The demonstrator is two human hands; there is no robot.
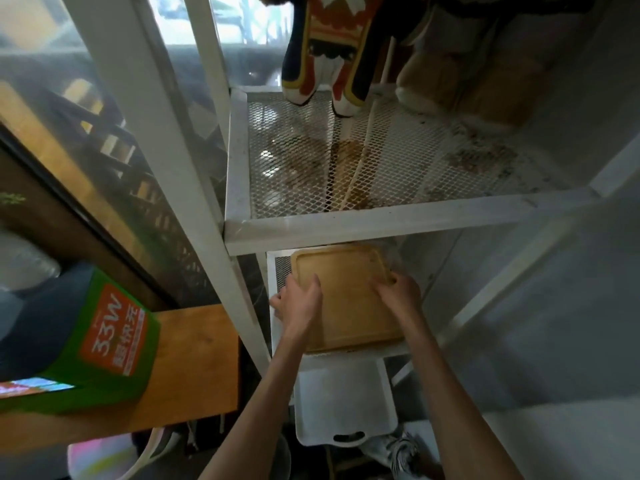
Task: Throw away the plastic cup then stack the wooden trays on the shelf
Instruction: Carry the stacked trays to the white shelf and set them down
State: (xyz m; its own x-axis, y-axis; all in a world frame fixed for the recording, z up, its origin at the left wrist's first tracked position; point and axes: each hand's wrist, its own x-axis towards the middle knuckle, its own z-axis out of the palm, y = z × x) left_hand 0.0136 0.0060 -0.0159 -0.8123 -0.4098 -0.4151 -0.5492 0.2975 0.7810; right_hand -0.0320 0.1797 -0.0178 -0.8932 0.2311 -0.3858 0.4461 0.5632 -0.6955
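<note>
A square wooden tray (349,299) with a raised rim lies on the lower level of a white metal shelf (381,223), its near edge jutting a little over the shelf front. More wood shows under that edge; whether it is another tray I cannot tell. My left hand (299,301) grips the tray's left edge with the thumb on top. My right hand (398,292) holds the right edge, fingers curled over the rim. No plastic cup is in view.
A white plastic tray with a handle slot (344,403) sits on the level below. The mesh shelf above carries a painted toy animal (325,53) and a tan bundle (460,84). At left, a wooden counter (194,362) bears a green box (107,344). Shoes lie on the floor.
</note>
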